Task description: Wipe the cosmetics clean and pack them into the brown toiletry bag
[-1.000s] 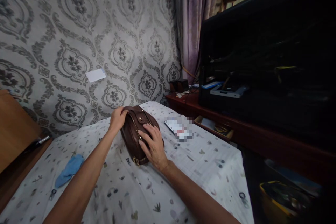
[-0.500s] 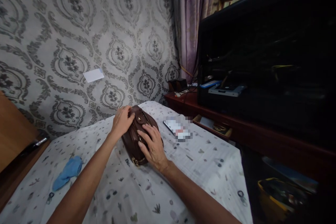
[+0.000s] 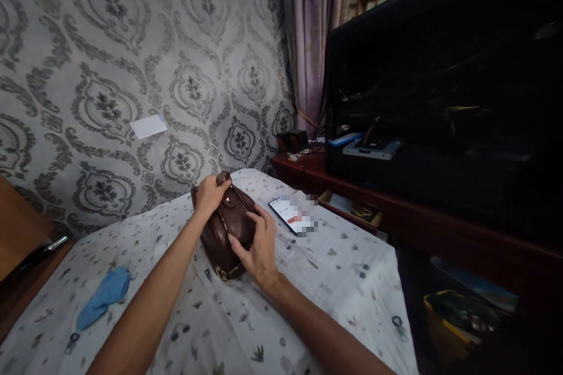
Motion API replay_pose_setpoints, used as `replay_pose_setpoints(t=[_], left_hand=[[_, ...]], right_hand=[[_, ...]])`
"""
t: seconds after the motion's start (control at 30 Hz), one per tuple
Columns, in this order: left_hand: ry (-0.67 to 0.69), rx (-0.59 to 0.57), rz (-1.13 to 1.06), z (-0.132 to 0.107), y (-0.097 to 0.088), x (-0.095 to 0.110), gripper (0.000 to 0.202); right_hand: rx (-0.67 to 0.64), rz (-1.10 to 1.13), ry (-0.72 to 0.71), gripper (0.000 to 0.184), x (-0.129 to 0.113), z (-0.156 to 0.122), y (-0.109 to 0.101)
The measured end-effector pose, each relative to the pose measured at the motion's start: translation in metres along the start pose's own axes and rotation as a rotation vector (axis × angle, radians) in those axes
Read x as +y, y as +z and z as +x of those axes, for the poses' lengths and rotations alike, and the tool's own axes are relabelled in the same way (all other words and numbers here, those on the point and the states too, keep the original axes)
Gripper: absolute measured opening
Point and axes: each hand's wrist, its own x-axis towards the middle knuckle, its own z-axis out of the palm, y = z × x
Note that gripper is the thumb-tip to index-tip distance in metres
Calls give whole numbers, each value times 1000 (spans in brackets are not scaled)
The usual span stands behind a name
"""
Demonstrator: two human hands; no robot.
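Observation:
A dark brown leather handbag [image 3: 240, 218] with gold-coloured zips and metal fittings rests tilted on the patterned white cloth. My left hand [image 3: 210, 194] is closed on its top beside the short handle, thumb pointing along the upper edge. On the bag's near right side, my right hand [image 3: 260, 249] grips the front panel, thumb and fingers set apart on either side of it. The inside of the bag is not visible. A phone [image 3: 292, 215] with a lit, partly blurred screen lies to the right of the bag.
A crumpled blue cloth [image 3: 103, 297] lies at the left on the white cloth [image 3: 338, 304]. Patterned wallpaper [image 3: 105, 105] rises behind. At the right are a dark red cabinet [image 3: 303, 173] with an open drawer [image 3: 349, 209] and a big black casing [image 3: 440, 82].
The bag has been tipped a little, showing more of its front panel and handle. My right hand has gone from lying flat to curving round the panel. The view has shifted slightly right.

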Motion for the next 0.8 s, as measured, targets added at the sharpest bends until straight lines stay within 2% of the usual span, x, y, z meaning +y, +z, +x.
replay_pose_setpoints(t=[0.13,0.23,0.53,0.7,0.8], left_hand=[[-58,0,-68,4,5,-1,20],[-58,3,-119,2,6,2,20],[175,-33,-209,-11,-7,10,24],[209,-92,-261,-8,-9,-1,21],[220,-110,-290,-8,-20,-14,24]], right_hand=[[-10,-12,-46,34,2,-1,0],[-25,-32,-105,32,4,1,-3],[-35,45,-82,34,5,1,2],[-77,82,-54,35,5,2,-1],[-116,128,-37,29,3,5,-8]])
